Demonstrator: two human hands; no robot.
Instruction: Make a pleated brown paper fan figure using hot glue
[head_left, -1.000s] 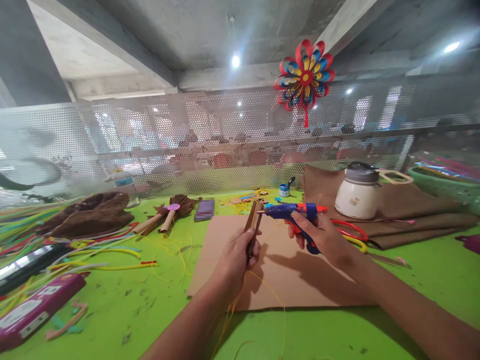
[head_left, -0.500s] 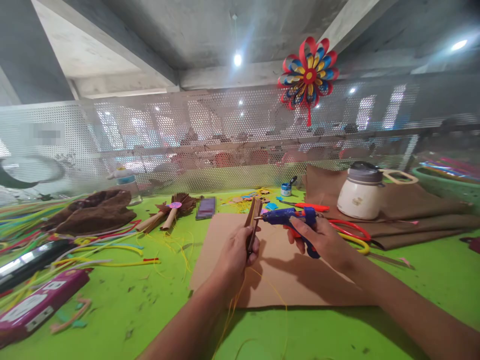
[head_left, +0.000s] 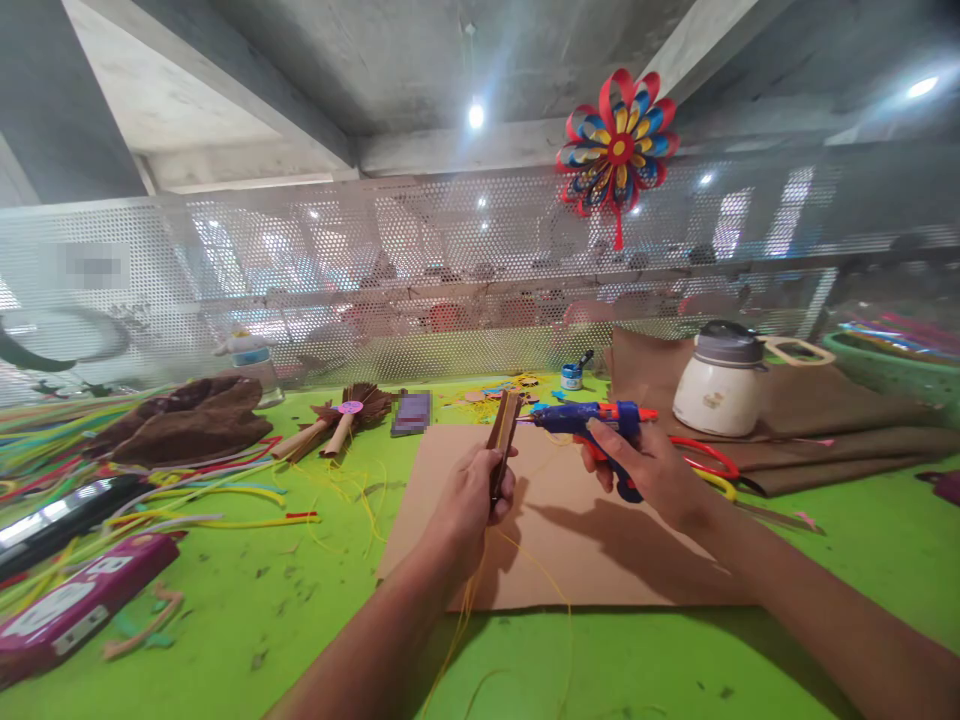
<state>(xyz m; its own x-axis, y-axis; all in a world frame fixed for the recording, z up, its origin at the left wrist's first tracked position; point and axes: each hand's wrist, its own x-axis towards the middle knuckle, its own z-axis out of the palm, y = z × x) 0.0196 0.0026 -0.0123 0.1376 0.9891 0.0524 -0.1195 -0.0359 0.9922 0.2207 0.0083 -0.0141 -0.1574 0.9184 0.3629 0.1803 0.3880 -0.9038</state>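
Note:
My left hand is closed around a narrow folded brown strip, held upright and leaning slightly right. Its exact kind does not show. Thin yellow strands hang below that hand. In my right hand is a blue and red glue gun, with my fingers wrapped round its handle. The gun's nozzle points left, just to the right of the brown strip, with a small gap between them. Beneath both hands lies a tan cardboard sheet on the green table.
Brown paper bundles lie at the back left, near a dark brown cloth. Coloured pipe cleaners and a purple box are at left. A white jug stands on brown sheets at right. A paper flower hangs above.
The glue gun has moved a little right, its nozzle pulling away from the brown strip. My left hand still holds the strip in about the same place.

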